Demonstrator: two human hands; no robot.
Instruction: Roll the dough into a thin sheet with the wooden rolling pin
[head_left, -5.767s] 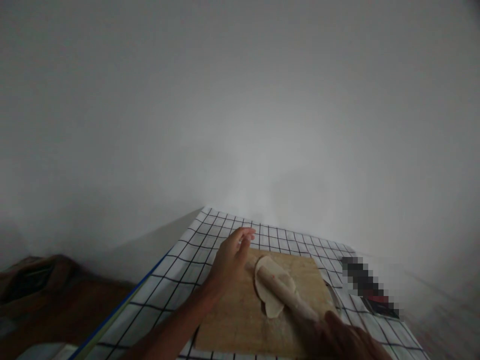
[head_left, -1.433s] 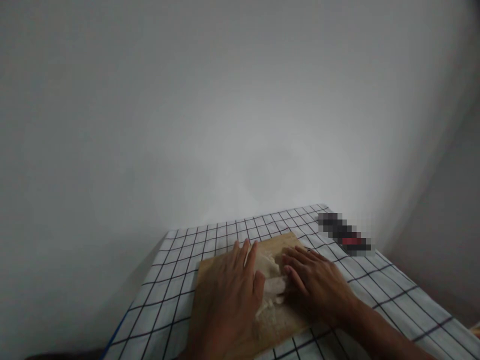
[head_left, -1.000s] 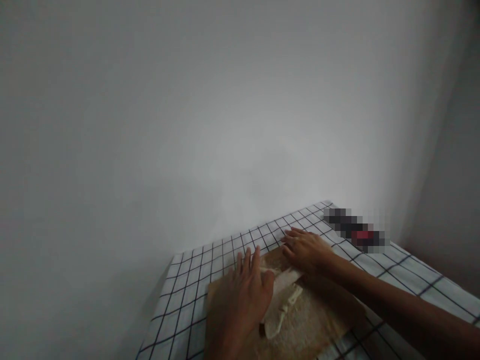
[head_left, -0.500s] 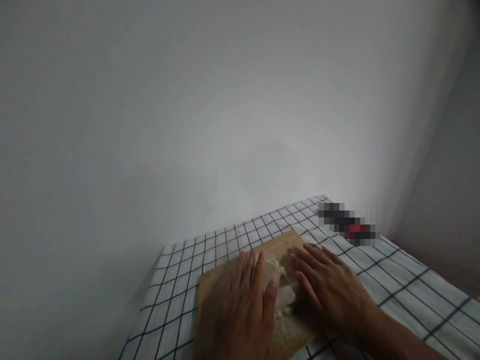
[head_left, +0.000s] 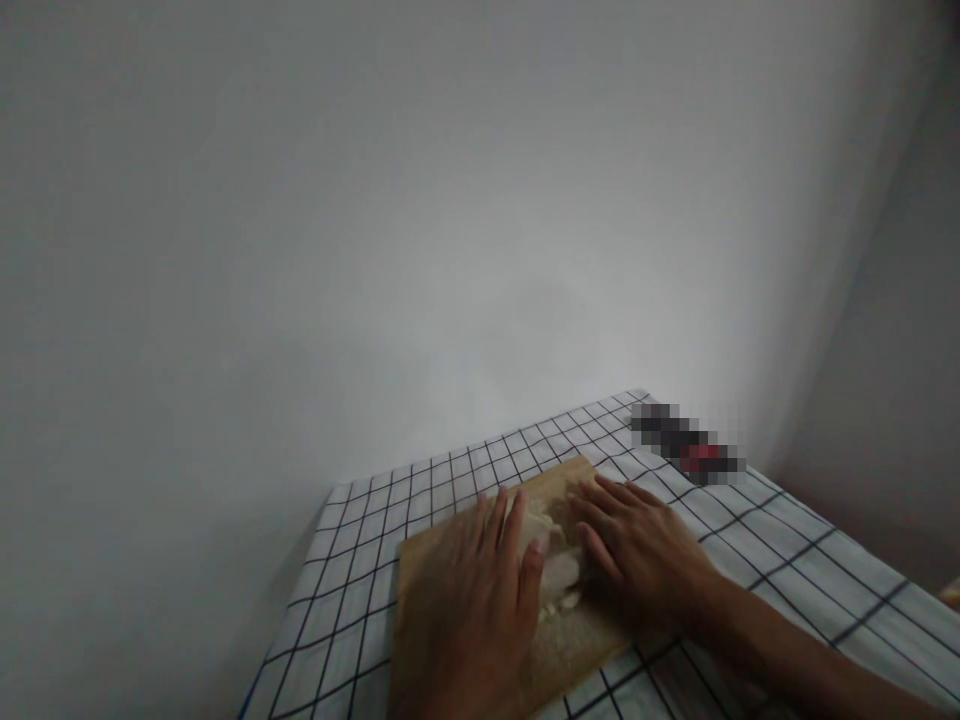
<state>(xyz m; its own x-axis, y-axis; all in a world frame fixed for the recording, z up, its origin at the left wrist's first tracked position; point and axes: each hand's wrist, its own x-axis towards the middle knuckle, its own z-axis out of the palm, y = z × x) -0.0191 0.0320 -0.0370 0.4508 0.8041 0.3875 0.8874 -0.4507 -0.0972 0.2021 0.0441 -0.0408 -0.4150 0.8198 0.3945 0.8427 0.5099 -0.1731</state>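
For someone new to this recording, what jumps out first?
Probably the left hand and right hand, spread palm-down at lower centre, with a pale rolling pin and dough showing between them on a wooden board. Next, the black-and-white checked tablecloth beneath the board, with a dark pixelated patch toward its far right. A plain pale wall fills most of the view above.

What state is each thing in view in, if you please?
Left hand: palm down, fingers extended
Right hand: palm down, fingers extended
Rolling pin: lying on dough, partly hidden
Dough: flattened, partly hidden
Board: flat on cloth, dusted
Checked cloth: spread out
Dark-and-red item: pixelated, state unclear
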